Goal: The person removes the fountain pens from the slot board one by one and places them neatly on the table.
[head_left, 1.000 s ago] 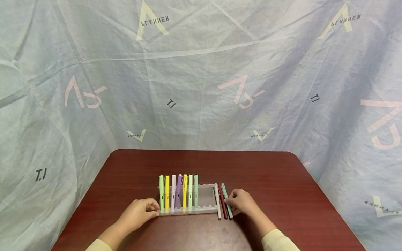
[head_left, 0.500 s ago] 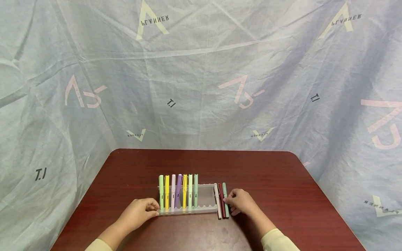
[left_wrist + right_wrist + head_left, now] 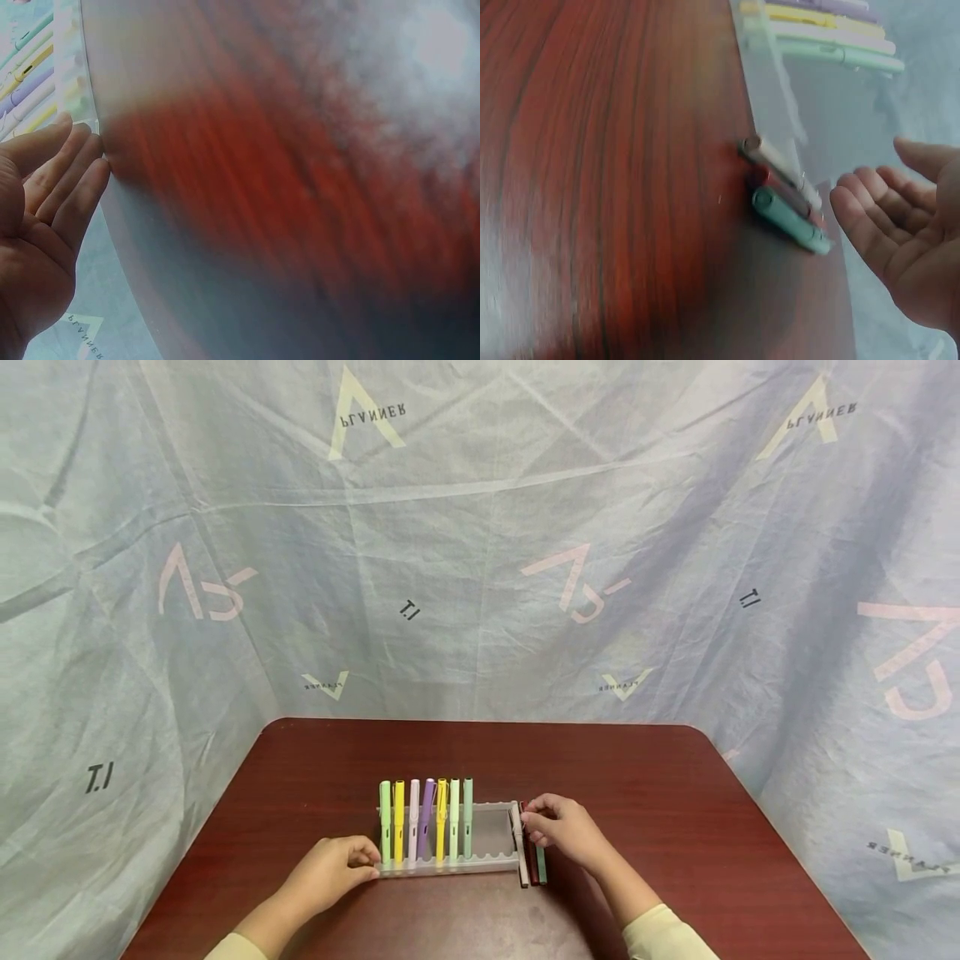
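Observation:
Fingers of my left hand (image 3: pixel 337 870) touch the left end of a clear notched tray (image 3: pixel 491 864); the left wrist view shows this hand (image 3: pixel 49 202) with fairly straight fingers. Several pastel, yellow and purple pens (image 3: pixel 440 835) lie side by side across the tray's left and middle notches. At its right end lie a pale pen (image 3: pixel 523 864), a dark red pen (image 3: pixel 533 868) and a green pen (image 3: pixel 542 868), close together. My right hand (image 3: pixel 567 833) is over their upper parts, fingers loosely bent; in the right wrist view this hand (image 3: pixel 911 232) holds nothing visible.
A dark red wooden table (image 3: pixel 645 777) extends around the tray. Printed grey cloth (image 3: pixel 480 635) hangs behind the table and on both sides.
The green pen has moved left against the dark red pen and stands straighter beside it. My right hand has since moved up and left, over the pens. The left hand stays in place.

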### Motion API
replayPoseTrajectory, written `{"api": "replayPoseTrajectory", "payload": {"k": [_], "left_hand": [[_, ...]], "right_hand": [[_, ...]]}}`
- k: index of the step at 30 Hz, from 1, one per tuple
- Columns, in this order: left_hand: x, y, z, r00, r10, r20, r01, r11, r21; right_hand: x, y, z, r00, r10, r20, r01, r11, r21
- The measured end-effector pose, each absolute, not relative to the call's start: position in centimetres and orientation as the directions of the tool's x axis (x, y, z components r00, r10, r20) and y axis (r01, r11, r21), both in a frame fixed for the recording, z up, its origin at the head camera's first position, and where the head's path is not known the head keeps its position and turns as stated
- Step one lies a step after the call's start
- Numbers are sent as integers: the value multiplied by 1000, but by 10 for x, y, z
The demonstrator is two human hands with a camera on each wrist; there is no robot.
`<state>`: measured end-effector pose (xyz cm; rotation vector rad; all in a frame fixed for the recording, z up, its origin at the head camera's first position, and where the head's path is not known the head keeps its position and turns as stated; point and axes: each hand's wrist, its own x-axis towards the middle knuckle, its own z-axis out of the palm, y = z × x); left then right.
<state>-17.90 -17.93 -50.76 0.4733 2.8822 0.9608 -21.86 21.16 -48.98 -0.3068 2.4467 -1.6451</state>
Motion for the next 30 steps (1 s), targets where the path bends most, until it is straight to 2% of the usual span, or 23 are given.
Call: {"api": "replayPoseTrajectory", "payload": {"k": [4, 12, 30], "left_hand": [[-179, -179, -508, -949, 312, 41, 273, 754, 597], [-179, -180, -508, -950, 311, 33, 268, 754, 599], [-179, -180, -510, -948, 313, 57, 285, 756, 589]], "right_hand": [[-213, 199, -481, -934, -356, -22, -100, 320, -942], [-216, 173, -494, -915, -403, -24, -124, 338, -933], [-222, 137, -509, -938, -348, -10, -97, 287, -953]]}}
